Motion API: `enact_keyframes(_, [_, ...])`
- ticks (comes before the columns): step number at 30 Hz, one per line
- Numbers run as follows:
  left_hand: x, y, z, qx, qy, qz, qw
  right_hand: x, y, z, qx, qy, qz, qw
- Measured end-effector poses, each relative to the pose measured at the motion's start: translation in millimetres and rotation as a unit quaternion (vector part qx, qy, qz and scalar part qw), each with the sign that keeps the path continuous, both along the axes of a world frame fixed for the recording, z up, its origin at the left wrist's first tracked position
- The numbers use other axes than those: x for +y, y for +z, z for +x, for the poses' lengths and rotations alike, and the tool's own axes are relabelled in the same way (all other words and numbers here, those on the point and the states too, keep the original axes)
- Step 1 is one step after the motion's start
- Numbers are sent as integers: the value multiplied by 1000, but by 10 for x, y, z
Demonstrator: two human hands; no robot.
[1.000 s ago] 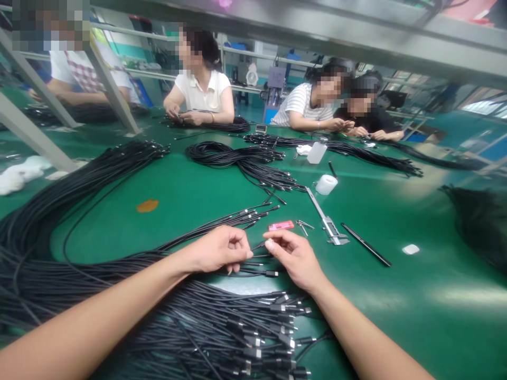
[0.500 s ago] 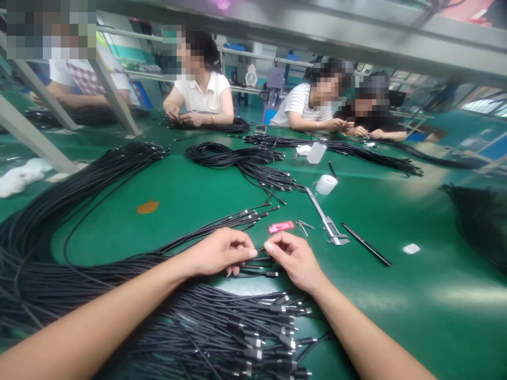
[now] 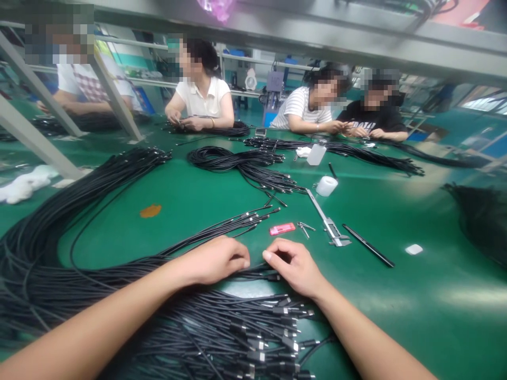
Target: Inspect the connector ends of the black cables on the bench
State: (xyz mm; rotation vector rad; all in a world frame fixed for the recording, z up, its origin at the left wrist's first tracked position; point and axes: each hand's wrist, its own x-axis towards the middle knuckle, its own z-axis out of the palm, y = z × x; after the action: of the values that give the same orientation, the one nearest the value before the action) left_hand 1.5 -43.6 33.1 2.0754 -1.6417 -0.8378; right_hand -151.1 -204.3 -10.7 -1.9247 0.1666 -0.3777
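Black USB cables (image 3: pixel 259 269) run from under my left hand (image 3: pixel 224 259) toward my right hand. My left hand is closed, its fingers curled down over the cables; its fingertips are partly hidden. My right hand (image 3: pixel 295 265) has thumb and forefinger pinched together at the cables' plug ends, with what lies between the tips too small to make out. A narrow gap separates the two hands. Just beyond them lies a small group of cables (image 3: pixel 233 224) with plugs pointing right. Nearer to me, a large bundle of USB cables (image 3: pixel 237 311) spreads out, metal plugs showing.
On the green table (image 3: pixel 396 316) lie a red tag-like piece (image 3: pixel 282 229), small metal pins (image 3: pixel 304 229), a caliper (image 3: pixel 327 221), a black pen (image 3: pixel 368 245) and a white roll (image 3: pixel 326 186). More cable bundles (image 3: pixel 222 158) lie beyond. Several co-workers sit opposite; metal posts (image 3: pixel 114 97) stand left.
My hands have drawn slightly apart, and the left fingers have lowered and curled in. The cable piece that ran between my fingertips no longer shows there. The view has tilted slightly.
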Motion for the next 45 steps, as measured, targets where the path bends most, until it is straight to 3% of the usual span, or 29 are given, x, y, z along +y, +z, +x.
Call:
enact_keyframes(3, [54,132,-68,30,-83,56,995,16,17,-17,-8,21,-34,999])
enact_keyframes(5, [85,231,-83,21,-97,72,992,46,28,-38,9,61,-49,997])
enact_keyframes(8, [121,323,42,-31,-53,49,997,105,44,-70,34,130,-83,987])
enact_keyframes(12, [174,304,416,-197,76,14,977,148,62,-91,29,166,-101,981])
enact_keyframes(14, [197,267,572,-253,108,45,960,153,62,-96,22,178,-94,979])
enact_keyframes(17, [207,218,674,-251,110,116,955,166,44,-104,15,197,-80,977])
enact_keyframes(23, [157,143,683,-215,116,145,959,187,8,-97,21,208,-51,977])
enact_keyframes(26, [142,128,690,-207,91,141,964,180,12,-91,19,210,-47,976])
enact_keyframes(32, [158,201,686,-194,57,122,972,177,27,-103,15,208,-44,977])
enact_keyframes(36, [233,297,750,-32,51,101,993,170,21,-96,15,207,-37,978])
enact_keyframes(39, [232,342,698,71,62,89,992,180,3,-77,33,198,-13,979])
enact_keyframes(42, [155,357,501,-18,70,27,997,196,-26,-35,58,157,60,984])
enact_keyframes(45, [74,363,278,-101,81,0,992,180,-54,24,80,98,186,974])
